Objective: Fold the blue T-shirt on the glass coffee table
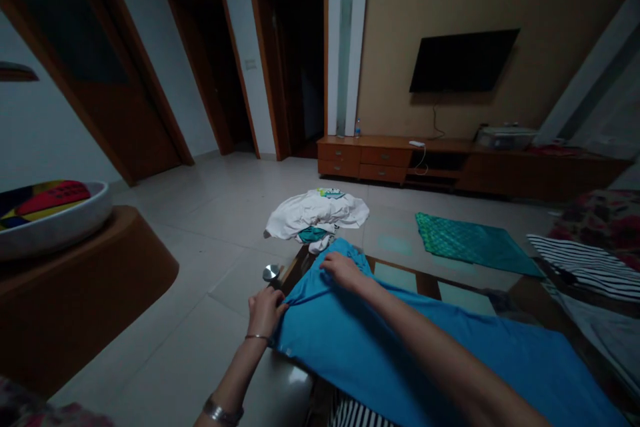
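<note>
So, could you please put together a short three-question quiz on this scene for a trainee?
1. True or false: the left hand grips an edge of the blue garment.
2. Where does the right hand rest? A) on the blue garment, B) on the white clothes pile, C) on the green cloth.
3. Fill in: the left wrist wears a thin ____.

Key: 1 true; 2 A; 3 bracelet.
</note>
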`<action>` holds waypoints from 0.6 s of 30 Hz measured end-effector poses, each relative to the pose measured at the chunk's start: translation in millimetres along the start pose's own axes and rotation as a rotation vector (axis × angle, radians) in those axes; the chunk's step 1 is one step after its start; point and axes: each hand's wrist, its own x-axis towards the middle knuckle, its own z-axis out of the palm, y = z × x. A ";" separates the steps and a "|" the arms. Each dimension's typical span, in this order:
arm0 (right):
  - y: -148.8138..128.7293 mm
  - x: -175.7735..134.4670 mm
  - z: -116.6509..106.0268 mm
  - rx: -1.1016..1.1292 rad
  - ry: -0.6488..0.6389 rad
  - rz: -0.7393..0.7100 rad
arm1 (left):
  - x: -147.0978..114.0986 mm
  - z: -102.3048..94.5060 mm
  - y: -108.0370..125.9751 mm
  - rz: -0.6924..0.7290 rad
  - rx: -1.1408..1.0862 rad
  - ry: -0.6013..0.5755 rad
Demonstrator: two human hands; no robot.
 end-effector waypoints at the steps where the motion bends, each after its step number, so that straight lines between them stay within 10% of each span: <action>1: -2.4 20.2 6.2 -0.017 -0.022 -0.001 | -1.5 2.0 -0.7 0.089 0.017 0.050; 5: 3.0 58.1 22.9 -0.027 -0.063 0.108 | -4.3 8.3 -5.7 0.306 -0.011 0.089; 18: 26.3 65.7 23.0 0.006 -0.013 0.357 | 4.9 6.6 -11.9 0.040 -0.084 -0.021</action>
